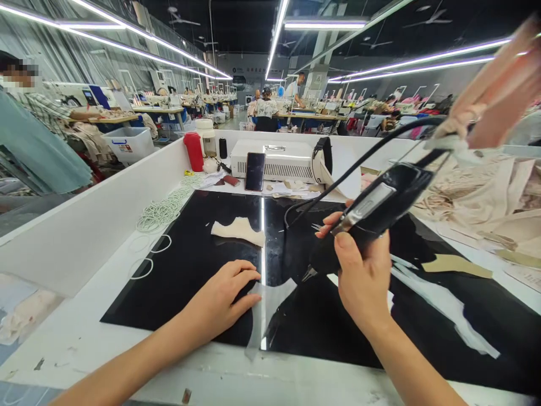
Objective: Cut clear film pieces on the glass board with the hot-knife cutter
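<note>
My left hand (226, 296) lies with its fingers loosely spread on the glossy black board (190, 282). Its thumb and fingertips reach the edge of a thin translucent piece (279, 296). Wrapped in my right hand (366, 276) is a black corded hand tool (376, 206), tilted down, its pointed metal tip just right of that piece. Thin metal points (316, 226) stick out by the right fingers; what they belong to is hidden. Beyond my left hand sits a cream fabric piece (239, 230). Right of the tool lie whitish translucent strips (448, 299) and a tan piece (456, 265).
A white box (279, 160) with a phone (255, 172) leaning on it stands at the back. Green cord loops (163, 208) lie left, near a red container (193, 151). Fabric (499, 192) is heaped right. A cable (359, 158) arches behind the tool. Low white walls (93, 237) edge the table.
</note>
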`<state>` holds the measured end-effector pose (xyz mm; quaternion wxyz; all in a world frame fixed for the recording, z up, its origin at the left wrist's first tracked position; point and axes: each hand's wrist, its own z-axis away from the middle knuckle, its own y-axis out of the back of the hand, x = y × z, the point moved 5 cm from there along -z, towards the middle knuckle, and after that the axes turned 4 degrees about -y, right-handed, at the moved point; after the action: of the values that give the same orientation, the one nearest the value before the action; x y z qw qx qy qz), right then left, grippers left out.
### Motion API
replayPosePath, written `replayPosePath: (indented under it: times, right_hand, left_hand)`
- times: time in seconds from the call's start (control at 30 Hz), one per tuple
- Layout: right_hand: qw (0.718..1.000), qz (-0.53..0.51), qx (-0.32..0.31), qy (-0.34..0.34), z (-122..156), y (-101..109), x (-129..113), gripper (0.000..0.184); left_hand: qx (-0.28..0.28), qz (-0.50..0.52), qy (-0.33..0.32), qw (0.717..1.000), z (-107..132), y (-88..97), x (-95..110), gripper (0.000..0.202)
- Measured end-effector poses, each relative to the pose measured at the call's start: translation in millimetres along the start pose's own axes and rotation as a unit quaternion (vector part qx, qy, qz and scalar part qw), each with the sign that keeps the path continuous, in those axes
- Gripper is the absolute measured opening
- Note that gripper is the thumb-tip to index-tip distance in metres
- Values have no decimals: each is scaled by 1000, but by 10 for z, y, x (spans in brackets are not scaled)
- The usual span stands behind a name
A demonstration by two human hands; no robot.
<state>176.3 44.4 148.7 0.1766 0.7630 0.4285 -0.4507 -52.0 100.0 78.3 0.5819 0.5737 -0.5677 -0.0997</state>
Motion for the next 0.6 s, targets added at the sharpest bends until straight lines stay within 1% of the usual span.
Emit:
replayPosePath:
  times: [0.07,0.13,0.2,0.27,0.33,0.37,0.4,0.43,0.47,0.5,0.53,0.57,0.6]
  right_hand:
    - [995,97,-1,29,-13,26,-40,29]
    - [976,203,0,75,-22,48,-104,28]
    - [959,265,-2,103,-21,73,-136,30]
    - [957,274,11,94,-12,132,-111,32]
    - [966,240,55,80,18,223,-66,46]
    - [969,216,79,87,43,262,-50,54]
    - [970,196,92,110,74,279,-48,55]
    - [967,190,81,151,112,258,-60,48]
    - [959,192,46,205,160,198,-81,38]
    - [944,203,-10,260,219,103,-96,28]
    - [924,218,-77,306,287,-13,-94,21]
    - [904,231,-143,330,354,-130,-69,20]
    - [892,237,-197,331,407,-235,-22,22]
  left_hand:
    - [-4,-23,2,1000,-9,-16,-18,23]
    - [-10,-25,10,1000,-21,-30,-29,16]
    - [-13,-4,30,999,-35,-43,-40,9]
    - [-10,29,50,998,-50,-57,-48,5]
    - [-4,49,59,997,-65,-65,-44,6]
    - [-1,51,61,997,-72,-63,-37,6]
    - [1,49,63,997,-79,-56,-30,6]
    - [3,46,65,997,-86,-44,-20,4]
    - [4,45,68,997,-93,-27,-9,2]
    - [2,42,72,997,-101,-6,4,1]
    - [0,51,77,996,-111,17,16,3]
    - [0,70,82,994,-121,43,28,4]
    - [1,96,85,992,-134,70,39,5]
